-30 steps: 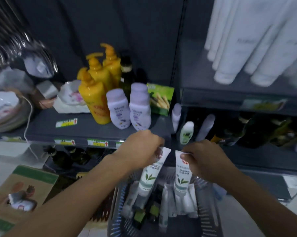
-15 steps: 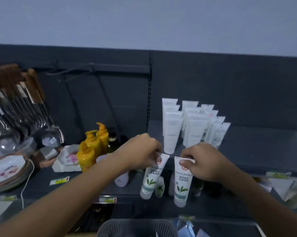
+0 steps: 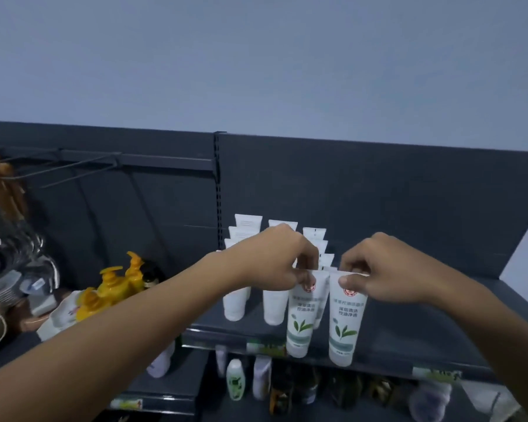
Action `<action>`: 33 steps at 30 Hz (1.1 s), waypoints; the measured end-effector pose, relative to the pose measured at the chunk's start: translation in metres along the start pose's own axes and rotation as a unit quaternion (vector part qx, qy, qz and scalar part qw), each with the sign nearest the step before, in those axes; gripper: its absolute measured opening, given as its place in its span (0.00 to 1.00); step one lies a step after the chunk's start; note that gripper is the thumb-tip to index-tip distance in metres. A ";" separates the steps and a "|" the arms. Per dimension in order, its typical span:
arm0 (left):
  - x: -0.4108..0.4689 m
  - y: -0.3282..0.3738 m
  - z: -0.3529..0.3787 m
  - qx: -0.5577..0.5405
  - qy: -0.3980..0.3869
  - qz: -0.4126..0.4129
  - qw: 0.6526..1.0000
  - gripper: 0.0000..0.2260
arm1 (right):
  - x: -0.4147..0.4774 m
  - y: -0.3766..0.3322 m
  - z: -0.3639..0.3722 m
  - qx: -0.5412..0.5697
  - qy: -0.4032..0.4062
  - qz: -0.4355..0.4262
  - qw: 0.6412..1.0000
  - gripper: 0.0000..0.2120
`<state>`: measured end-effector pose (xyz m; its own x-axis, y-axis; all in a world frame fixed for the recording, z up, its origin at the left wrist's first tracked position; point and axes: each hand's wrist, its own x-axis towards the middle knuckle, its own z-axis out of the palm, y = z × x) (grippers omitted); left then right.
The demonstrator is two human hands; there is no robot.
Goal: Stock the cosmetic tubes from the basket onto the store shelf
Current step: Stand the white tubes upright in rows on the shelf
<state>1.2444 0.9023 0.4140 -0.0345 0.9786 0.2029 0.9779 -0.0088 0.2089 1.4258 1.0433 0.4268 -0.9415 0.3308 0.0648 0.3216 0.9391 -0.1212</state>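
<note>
We've got two tubes, one per hand: the left tube (image 3: pixel 302 318) pinched by its flat top end in our left hand (image 3: pixel 274 260), the right tube (image 3: pixel 346 324) the same way in our right hand (image 3: pixel 384 269). Both hang caps-down over the front edge of the shelf (image 3: pixel 408 339), just in front of the rows of white tubes (image 3: pixel 250 236) standing there. Yellow pump bottles (image 3: pixel 116 284) sit lower, left of the shelf.

Two white green-leaf tubes (image 3: pixel 300 318) (image 3: pixel 346 324) hang cap-down, side by side, before shelf (image 3: pixel 408 339) tube rows (image 3: pixel 247 236).
</note>
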 end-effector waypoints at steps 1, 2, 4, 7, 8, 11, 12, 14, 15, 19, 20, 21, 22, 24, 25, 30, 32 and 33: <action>0.014 0.005 0.003 0.006 0.002 0.000 1.000 0.01 | 0.002 0.015 -0.004 0.000 -0.001 0.002 1.000 0.08; 0.027 0.009 0.006 0.012 0.004 0.000 1.000 0.02 | 0.004 0.029 -0.008 -0.002 -0.004 0.003 1.000 0.07; 0.050 0.017 0.010 0.021 0.012 -0.001 1.000 0.05 | 0.009 0.055 -0.013 -0.011 -0.012 0.002 1.000 0.07; 0.080 0.023 0.018 0.022 0.023 -0.005 0.999 0.08 | 0.021 0.093 -0.015 -0.010 -0.019 0.011 1.000 0.06; 0.089 0.024 0.021 0.017 0.023 -0.006 1.000 0.08 | 0.026 0.105 -0.014 -0.009 -0.020 0.014 1.000 0.06; 0.115 0.026 0.033 0.018 0.022 -0.008 1.000 0.06 | 0.041 0.133 -0.008 -0.002 -0.023 0.019 1.000 0.08; 0.124 0.027 0.036 0.023 0.025 -0.009 0.999 0.06 | 0.047 0.141 -0.005 0.001 -0.024 0.021 0.999 0.08; 0.138 0.026 0.042 0.031 0.030 -0.015 0.999 0.04 | 0.058 0.155 0.001 0.009 -0.019 0.024 0.999 0.09; 0.145 0.025 0.044 0.033 0.030 -0.019 0.999 0.03 | 0.065 0.161 0.003 0.015 -0.014 0.024 0.999 0.09; 0.168 0.016 0.051 0.051 0.011 -0.032 0.998 0.03 | 0.095 0.184 0.014 0.037 -0.003 0.019 0.999 0.09; 0.173 0.013 0.052 0.060 0.008 -0.035 0.998 0.03 | 0.102 0.188 0.016 0.040 0.000 0.018 0.999 0.09; 0.178 0.010 0.053 0.066 0.005 -0.040 0.997 0.03 | 0.109 0.191 0.018 0.042 0.004 0.017 0.999 0.09; 0.182 0.006 0.054 0.069 0.002 -0.045 0.997 0.03 | 0.116 0.194 0.021 0.043 0.010 0.016 0.999 0.09; 0.191 -0.002 0.055 0.070 -0.006 -0.056 0.996 0.03 | 0.130 0.198 0.025 0.045 0.021 0.013 0.999 0.09; 0.194 -0.005 0.056 0.069 -0.009 -0.062 0.996 0.04 | 0.136 0.200 0.028 0.046 0.025 0.012 0.999 0.09; 0.209 -0.022 0.062 0.061 -0.011 -0.085 0.994 0.04 | 0.162 0.206 0.042 0.054 0.049 -0.001 0.997 0.11; 0.213 -0.026 0.066 0.052 -0.013 -0.090 0.994 0.04 | 0.169 0.208 0.048 0.054 0.053 -0.006 0.997 0.12; 0.214 -0.028 0.068 0.048 -0.012 -0.091 0.995 0.04 | 0.172 0.209 0.051 0.052 0.051 -0.006 0.997 0.12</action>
<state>1.2238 1.1260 0.3868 -0.2087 0.9668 0.1476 0.9712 0.1871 0.1474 1.3257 1.2918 0.3621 -0.9282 0.3323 0.1676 0.2930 0.9301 -0.2213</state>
